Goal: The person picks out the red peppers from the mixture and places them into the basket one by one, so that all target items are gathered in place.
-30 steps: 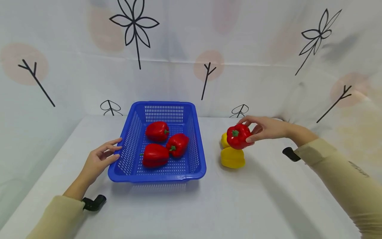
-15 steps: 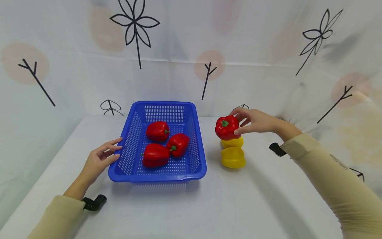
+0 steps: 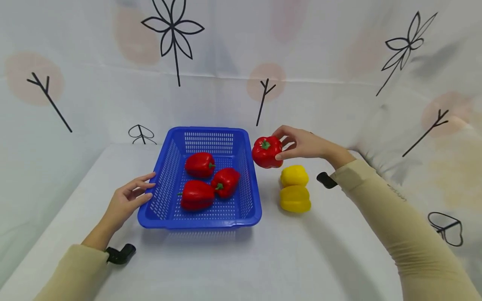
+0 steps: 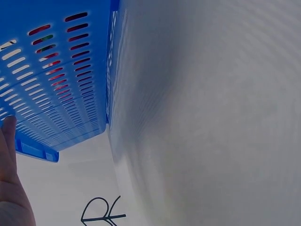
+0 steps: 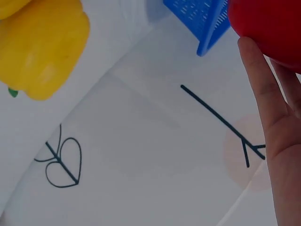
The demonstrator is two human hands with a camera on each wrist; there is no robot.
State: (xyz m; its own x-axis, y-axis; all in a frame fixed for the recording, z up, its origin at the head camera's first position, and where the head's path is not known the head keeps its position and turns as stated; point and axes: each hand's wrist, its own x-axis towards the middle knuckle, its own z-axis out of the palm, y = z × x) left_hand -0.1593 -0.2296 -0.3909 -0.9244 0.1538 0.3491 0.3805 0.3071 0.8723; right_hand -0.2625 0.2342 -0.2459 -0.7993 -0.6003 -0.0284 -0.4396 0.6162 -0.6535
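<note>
A red bell pepper [image 3: 266,152] with a green stem is held up by my right hand [image 3: 306,144], pinched between thumb and fingers. It hangs in the air by the right rim of the blue plastic basket [image 3: 201,224]. In the right wrist view, fingertips press on the side of the red pepper [image 5: 270,26]. My left hand [image 3: 126,200] touches the basket's left rim with its fingers loosely extended. Inside the basket lie three red bell peppers, one at the back [image 3: 199,164], one at the right [image 3: 226,183] and one in front [image 3: 197,195].
Two yellow bell peppers, one farther back [image 3: 294,176] and one nearer [image 3: 295,199], lie together on the white table [image 3: 226,267] right of the basket. A white cloth wall with plant drawings [image 3: 226,50] stands close behind the table.
My right hand has carried the red bell pepper left and upward, from over the yellow peppers toward the basket. Both yellow peppers now show fully. The left hand stays on the rim.
</note>
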